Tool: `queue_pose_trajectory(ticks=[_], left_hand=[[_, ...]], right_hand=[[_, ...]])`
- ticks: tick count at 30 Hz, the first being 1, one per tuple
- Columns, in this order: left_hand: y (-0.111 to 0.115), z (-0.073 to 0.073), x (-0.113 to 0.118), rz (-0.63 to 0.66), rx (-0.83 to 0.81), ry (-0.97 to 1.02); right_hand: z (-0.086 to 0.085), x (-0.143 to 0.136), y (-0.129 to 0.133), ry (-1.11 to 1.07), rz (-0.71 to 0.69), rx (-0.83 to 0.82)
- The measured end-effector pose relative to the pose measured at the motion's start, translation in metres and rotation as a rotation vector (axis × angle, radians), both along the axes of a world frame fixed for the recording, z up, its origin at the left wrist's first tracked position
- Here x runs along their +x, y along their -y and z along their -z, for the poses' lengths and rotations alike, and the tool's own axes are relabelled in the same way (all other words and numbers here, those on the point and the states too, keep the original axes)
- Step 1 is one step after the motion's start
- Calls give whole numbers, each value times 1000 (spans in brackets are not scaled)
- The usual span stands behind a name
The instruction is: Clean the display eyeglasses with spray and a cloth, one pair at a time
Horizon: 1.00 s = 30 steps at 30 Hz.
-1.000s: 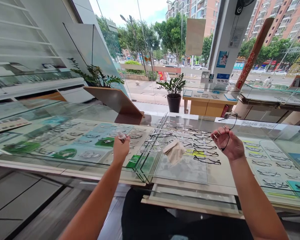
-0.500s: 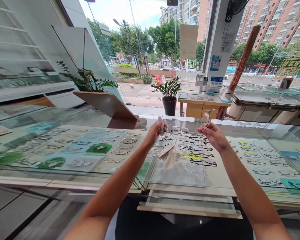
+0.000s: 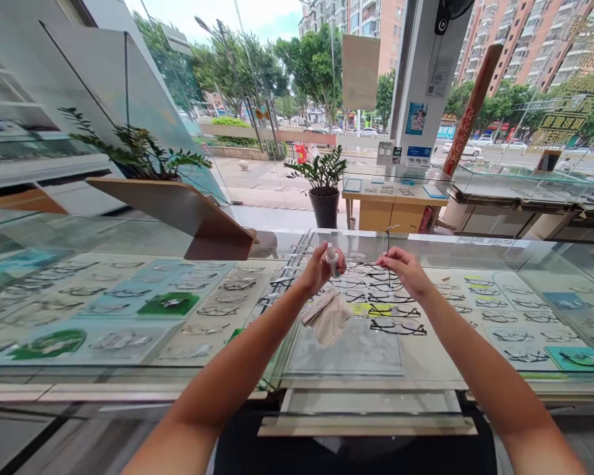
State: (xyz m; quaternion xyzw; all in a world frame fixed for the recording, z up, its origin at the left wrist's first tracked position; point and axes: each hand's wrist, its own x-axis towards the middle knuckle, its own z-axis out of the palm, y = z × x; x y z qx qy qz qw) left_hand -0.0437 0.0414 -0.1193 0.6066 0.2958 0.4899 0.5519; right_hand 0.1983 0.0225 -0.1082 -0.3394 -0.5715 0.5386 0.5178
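At my remote post, my left hand (image 3: 319, 271) grips a small bottle (image 3: 332, 257); my right hand (image 3: 410, 270) pinches eyeglasses (image 3: 388, 243) apart from it; the cloth (image 3: 329, 319) lies unheld below the left fingers.

Cannot see all of the bottle (image 3: 332, 254) within the left hand (image 3: 319, 269), nor the lens shapes of the held glasses (image 3: 389, 241), too thin in the right hand (image 3: 406, 269). Cannot see the whole fan (image 3: 456, 8), cut off at upper right, or read the blurred window lettering (image 3: 561, 125) below.
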Motion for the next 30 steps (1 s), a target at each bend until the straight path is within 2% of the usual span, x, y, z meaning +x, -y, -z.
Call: queue_pose_trajectory(ticks=[5, 11, 21, 30], left_hand=[[3, 3, -5, 16, 1, -31], [5, 2, -7, -24, 103, -85], [8, 9, -10, -259, 283, -304], [16, 7, -4, -277, 326, -363]], right_hand=[[7, -11, -4, 29, -57, -18], [6, -25, -4, 18, -155, -27], [14, -37, 11, -37, -256, -79], [13, -43, 18, -52, -334, -114]])
